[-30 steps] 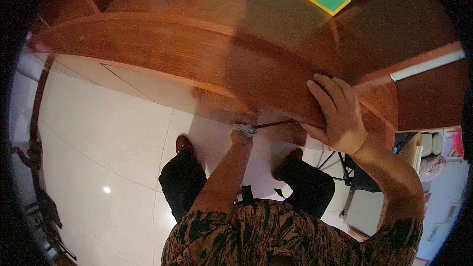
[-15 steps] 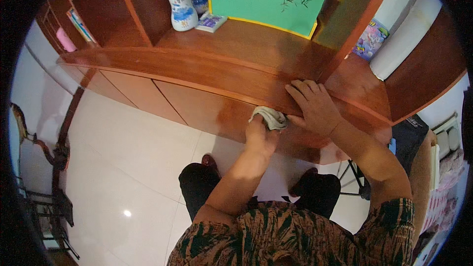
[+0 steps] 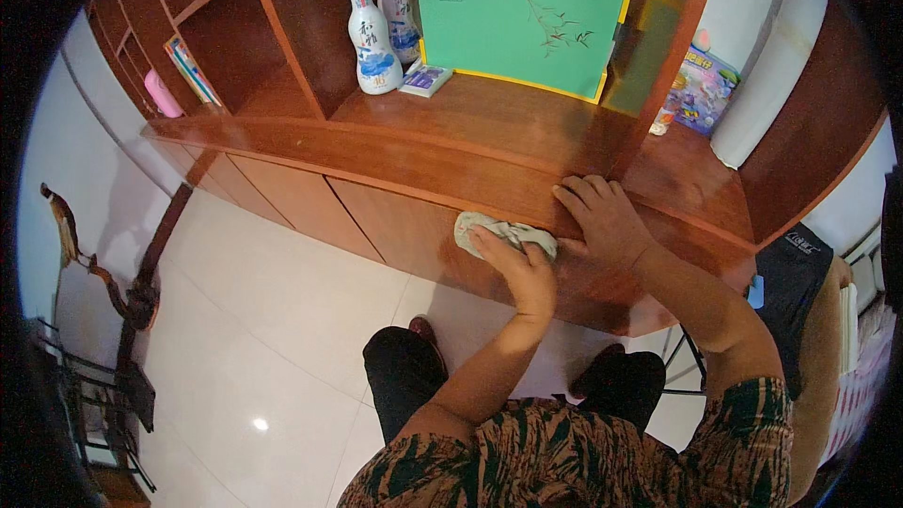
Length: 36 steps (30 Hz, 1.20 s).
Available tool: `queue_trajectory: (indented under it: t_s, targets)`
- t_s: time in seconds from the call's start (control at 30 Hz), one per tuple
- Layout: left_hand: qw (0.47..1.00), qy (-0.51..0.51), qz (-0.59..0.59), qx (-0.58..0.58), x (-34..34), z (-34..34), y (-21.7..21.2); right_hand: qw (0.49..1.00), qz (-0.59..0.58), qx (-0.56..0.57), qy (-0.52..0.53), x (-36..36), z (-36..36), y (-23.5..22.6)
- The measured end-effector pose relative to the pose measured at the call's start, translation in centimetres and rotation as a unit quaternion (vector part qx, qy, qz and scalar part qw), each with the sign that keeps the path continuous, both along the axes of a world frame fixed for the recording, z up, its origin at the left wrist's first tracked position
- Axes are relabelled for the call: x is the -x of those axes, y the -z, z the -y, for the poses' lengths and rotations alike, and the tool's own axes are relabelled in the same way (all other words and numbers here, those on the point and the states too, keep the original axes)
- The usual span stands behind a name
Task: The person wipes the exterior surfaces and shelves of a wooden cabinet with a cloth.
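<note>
My left hand [image 3: 515, 268] presses a crumpled pale cloth [image 3: 503, 233] against the upper front of a reddish-brown wooden cabinet [image 3: 414, 226], just under its top edge. The cloth is bunched beneath my fingers and thumb. To its right, my right hand [image 3: 607, 216] rests on the cabinet's ledge [image 3: 423, 167], fingers stretched flat over the top and palm at the front edge. Nothing is held in that hand.
Above the ledge, shelves hold a green panel with a yellow frame [image 3: 522, 28], white-and-blue bottles [image 3: 373, 47], a small box [image 3: 426, 81] and a white roll [image 3: 767, 85]. A black bag [image 3: 790, 292] is at the right. Pale floor tiles [image 3: 254, 339] lie below.
My left hand has turned and flattened, and the cloth is spread wider along the cabinet front. My right hand stays on the ledge. The view has tilted up, showing more shelf.
</note>
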State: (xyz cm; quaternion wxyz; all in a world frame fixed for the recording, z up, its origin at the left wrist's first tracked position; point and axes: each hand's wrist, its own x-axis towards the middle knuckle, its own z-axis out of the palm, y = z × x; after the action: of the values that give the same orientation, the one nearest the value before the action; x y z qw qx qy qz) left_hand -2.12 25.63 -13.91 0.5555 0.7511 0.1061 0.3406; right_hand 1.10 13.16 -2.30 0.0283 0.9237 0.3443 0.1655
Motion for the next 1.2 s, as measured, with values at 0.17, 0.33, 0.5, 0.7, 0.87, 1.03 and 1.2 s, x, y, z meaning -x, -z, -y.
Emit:
queue_trajectory:
  t_s: [0.17, 0.33, 0.5, 0.7, 0.87, 1.03, 1.2]
  targets:
    - [0.996, 0.024, 0.035, -0.080, 0.2, 0.3, 1.9, 1.000, -0.016, 0.006, 0.020, 0.3, -0.5, -0.3]
    - [0.996, 0.030, 0.059, -0.060, -0.6, -2.5, 1.3, 0.999, -0.023, -0.006, 0.025, 0.6, -0.4, -0.5]
    - [0.996, -0.044, 0.040, -0.074, -4.8, -9.6, 3.9, 0.999, -0.014, 0.004, 0.030, 0.3, -0.4, 0.0]
    - [0.990, -0.070, 0.042, -0.114, -7.2, -16.2, 2.8, 1.000, -0.010, 0.011, 0.018, 0.1, -0.3, -0.2]
    - [0.983, -0.092, 0.039, -0.155, -8.5, -19.7, 2.9, 1.000, -0.013, 0.012, 0.021, 0.2, -0.7, -0.5]
    - [0.989, -0.086, 0.048, -0.114, -10.3, -22.4, 3.9, 0.999, -0.026, 0.007, 0.023, -0.1, -0.7, -0.3]
    - [0.991, -0.134, 0.007, 0.019, -10.9, -22.4, 9.5, 0.998, -0.041, 0.027, 0.030, -0.3, -0.9, -0.1]
